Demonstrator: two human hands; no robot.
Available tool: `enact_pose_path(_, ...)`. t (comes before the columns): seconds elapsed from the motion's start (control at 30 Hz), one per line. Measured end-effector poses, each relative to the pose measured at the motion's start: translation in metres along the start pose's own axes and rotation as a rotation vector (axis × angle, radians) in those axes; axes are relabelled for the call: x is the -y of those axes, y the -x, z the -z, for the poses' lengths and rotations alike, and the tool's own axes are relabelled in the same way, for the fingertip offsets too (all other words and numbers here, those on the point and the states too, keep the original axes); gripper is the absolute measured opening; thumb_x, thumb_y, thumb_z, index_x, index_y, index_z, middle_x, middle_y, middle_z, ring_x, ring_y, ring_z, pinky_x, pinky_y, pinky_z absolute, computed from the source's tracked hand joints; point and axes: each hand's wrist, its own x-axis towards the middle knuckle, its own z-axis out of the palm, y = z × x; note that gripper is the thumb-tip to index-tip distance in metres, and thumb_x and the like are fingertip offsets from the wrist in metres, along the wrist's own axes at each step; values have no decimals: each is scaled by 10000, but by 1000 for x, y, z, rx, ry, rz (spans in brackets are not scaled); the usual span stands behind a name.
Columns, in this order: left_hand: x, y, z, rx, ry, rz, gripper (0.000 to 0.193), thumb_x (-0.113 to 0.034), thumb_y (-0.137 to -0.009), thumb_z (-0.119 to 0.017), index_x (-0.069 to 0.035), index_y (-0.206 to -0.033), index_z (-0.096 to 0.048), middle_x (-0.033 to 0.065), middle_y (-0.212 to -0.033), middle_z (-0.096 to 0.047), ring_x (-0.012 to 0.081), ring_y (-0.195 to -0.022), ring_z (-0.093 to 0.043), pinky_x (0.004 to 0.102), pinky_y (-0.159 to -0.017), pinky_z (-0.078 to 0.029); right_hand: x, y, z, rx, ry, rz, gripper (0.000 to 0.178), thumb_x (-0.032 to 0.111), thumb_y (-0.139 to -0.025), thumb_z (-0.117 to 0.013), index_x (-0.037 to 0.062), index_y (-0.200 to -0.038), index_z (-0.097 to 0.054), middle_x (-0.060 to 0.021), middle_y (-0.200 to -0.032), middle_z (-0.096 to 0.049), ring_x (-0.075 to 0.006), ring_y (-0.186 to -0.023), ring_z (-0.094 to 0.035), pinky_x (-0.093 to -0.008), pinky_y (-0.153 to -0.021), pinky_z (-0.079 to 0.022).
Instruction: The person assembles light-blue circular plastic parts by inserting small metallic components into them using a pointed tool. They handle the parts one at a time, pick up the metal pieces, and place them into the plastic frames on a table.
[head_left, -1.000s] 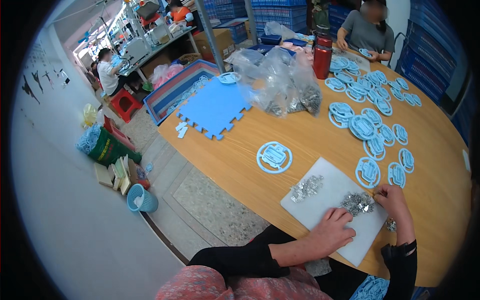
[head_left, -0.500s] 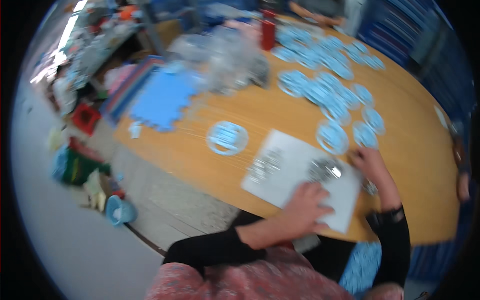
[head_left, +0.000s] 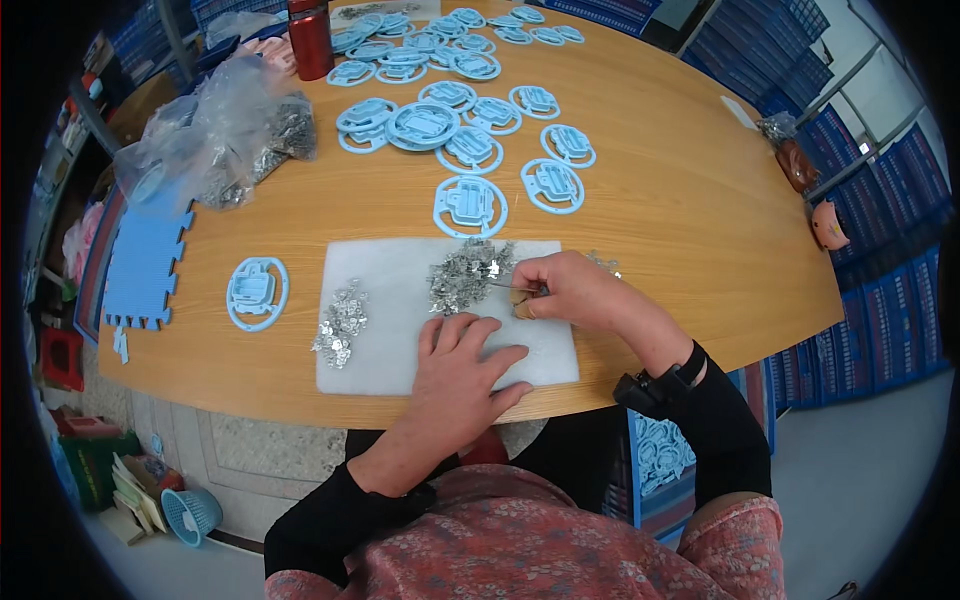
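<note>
My left hand [head_left: 460,365] lies with fingers spread on a white foam sheet [head_left: 390,262], just below a heap of small silvery metal pieces [head_left: 465,275]. My right hand [head_left: 575,290] is closed around what look like metal tweezers [head_left: 505,286], whose thin tip points left into the heap's right side. Whether the tip grips a piece is too small to tell. A smaller group of metal pieces [head_left: 343,322] lies on the sheet's left part. Left of the sheet sits a round light-blue plastic part [head_left: 256,293]; another blue round part [head_left: 470,205] lies just beyond its far edge.
Many more blue round parts [head_left: 422,126] spread over the far wooden table [head_left: 690,220]. At the back left stand a red bottle [head_left: 311,40], plastic bags of metal pieces [head_left: 240,130] and a blue foam mat [head_left: 148,255]. A few loose metal pieces [head_left: 605,264] lie beyond my right hand.
The view has turned right, so the table appears shifted left. My right hand has moved from beyond the sheet's right edge to the metal heap. My left hand stays on the sheet.
</note>
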Motion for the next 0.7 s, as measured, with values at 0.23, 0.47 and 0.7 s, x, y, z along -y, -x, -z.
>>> enact_pose_path(0.23,5,1,3,6,38,1,371,-347,-742,-802,-190,-1067,-715,88,-1187,-552,313,-1178,-471,504,-1044,-316,-11,-29,24,-94,-18,19,175,64,-788,-694,18,-920,-589,-36,-740,-578,-97,-690,-505,-278,-661,-463)
enact_pose_path(0.47,4,-1,5,22,41,6,362,-331,-745,-800,-183,-1065,-717,91,-1189,-552,312,-1179,-473,505,-1052,-313,-5,-87,20,-361,138,80,202,144,-817,-716,49,-994,-692,-79,-801,-623,-194,-738,-604,-326,-687,-496)
enact_pose_path(0.7,5,0,4,18,37,5,363,-325,-739,-800,-183,-1062,-717,90,-1205,-556,307,-1182,-477,504,-1055,-313,-16,-115,20,-473,340,202,328,171,-793,-729,117,-1115,-702,-142,-1032,-655,-320,-946,-644,-407,-814,-525)
